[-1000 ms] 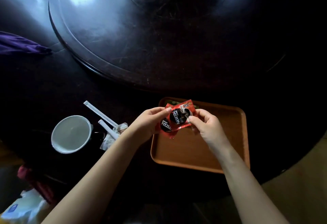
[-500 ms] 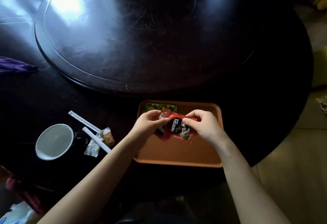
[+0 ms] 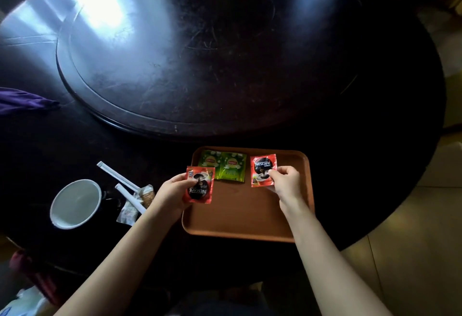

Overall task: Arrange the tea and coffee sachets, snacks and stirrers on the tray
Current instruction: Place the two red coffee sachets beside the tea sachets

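Observation:
An orange-brown tray [image 3: 240,223] lies on the dark round table near its front edge. Two green tea sachets [image 3: 226,165] lie side by side at the tray's far left. My right hand [image 3: 285,183] pinches a red coffee sachet [image 3: 262,168] at the tray's far middle, right of the green ones. My left hand [image 3: 172,192] holds a second red coffee sachet [image 3: 200,187], upside down, over the tray's left rim. Left of the tray, on the table, lie two white wrapped stirrers [image 3: 120,178] and small snack packets [image 3: 147,194].
A white cup [image 3: 75,203] stands left of the stirrers. A large dark turntable [image 3: 175,70] fills the table's middle. Purple cloth [image 3: 22,102] lies at the left edge. A white bag [image 3: 22,303] shows at the bottom left.
The two red coffee sachets, held together before, have been pulled apart: the right hand moved one to the tray's far middle, the left hand carried the other to the left rim.

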A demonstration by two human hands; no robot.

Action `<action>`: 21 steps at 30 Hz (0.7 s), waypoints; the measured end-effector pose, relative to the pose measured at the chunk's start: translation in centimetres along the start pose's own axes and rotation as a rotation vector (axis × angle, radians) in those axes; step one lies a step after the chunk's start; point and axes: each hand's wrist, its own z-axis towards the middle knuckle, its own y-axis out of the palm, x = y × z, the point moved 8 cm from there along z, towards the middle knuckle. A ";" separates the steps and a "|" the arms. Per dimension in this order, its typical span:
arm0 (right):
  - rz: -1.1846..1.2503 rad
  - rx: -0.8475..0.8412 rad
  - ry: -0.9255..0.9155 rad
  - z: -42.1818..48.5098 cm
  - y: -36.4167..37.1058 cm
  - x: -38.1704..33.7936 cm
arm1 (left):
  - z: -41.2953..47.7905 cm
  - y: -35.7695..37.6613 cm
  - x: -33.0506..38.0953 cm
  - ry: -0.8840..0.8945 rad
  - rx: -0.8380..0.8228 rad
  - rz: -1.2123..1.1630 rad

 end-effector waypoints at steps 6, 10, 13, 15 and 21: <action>-0.038 0.083 0.013 1.3 1.8 1.0 | 0.2 -1.4 -0.2 0.011 0.008 0.046; -0.025 0.091 0.026 1.6 1.8 1.8 | 0.4 -1.9 -0.7 0.003 -0.002 0.034; -0.045 0.109 0.024 1.8 1.5 2.0 | 0.5 -2.0 -1.1 -0.011 0.002 0.041; -0.115 0.148 0.001 1.8 1.1 1.8 | 0.6 -2.0 -1.4 -0.018 0.004 0.047; -0.363 0.206 -0.109 1.5 0.8 0.9 | 0.9 -2.1 -1.9 -0.030 -0.013 0.081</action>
